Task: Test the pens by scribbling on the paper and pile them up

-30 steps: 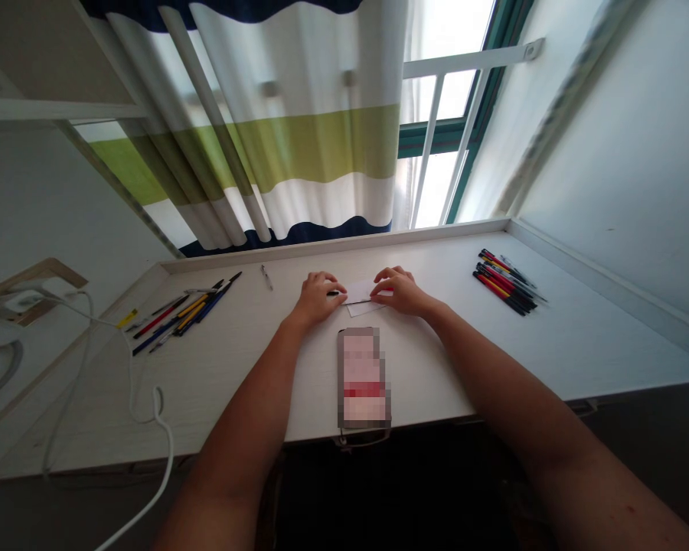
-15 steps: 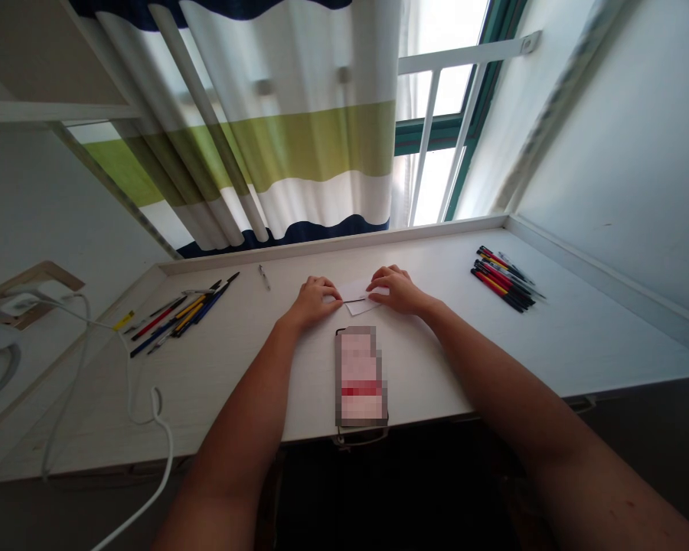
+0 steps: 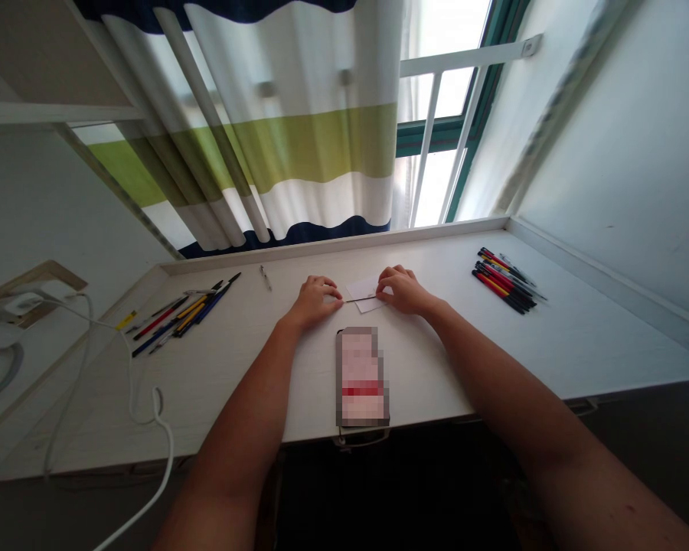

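My left hand (image 3: 318, 300) rests low over the desk, its thumb and fingers closed on the left end of a thin dark rod (image 3: 358, 299). The rod, slim as a pen refill, runs level across to my right hand (image 3: 400, 291), whose fingertips pinch its other end. Beneath the rod lies a small white sheet of paper (image 3: 370, 305), partly covered by my right hand. Closer to me, a phone (image 3: 360, 379) with a blurred-out screen lies flat near the desk's front edge.
Several pens and markers (image 3: 187, 314) lie in a loose pile on the left. A single pen (image 3: 265, 278) lies near the back edge. On the right is another bunch of pens (image 3: 502, 285). A white cable (image 3: 164, 436) hangs over the front left edge.
My right hand has shifted slightly right, and more of the thin rod shows between my hands. The paper has moved a little to the right. My left hand has stayed nearly still.
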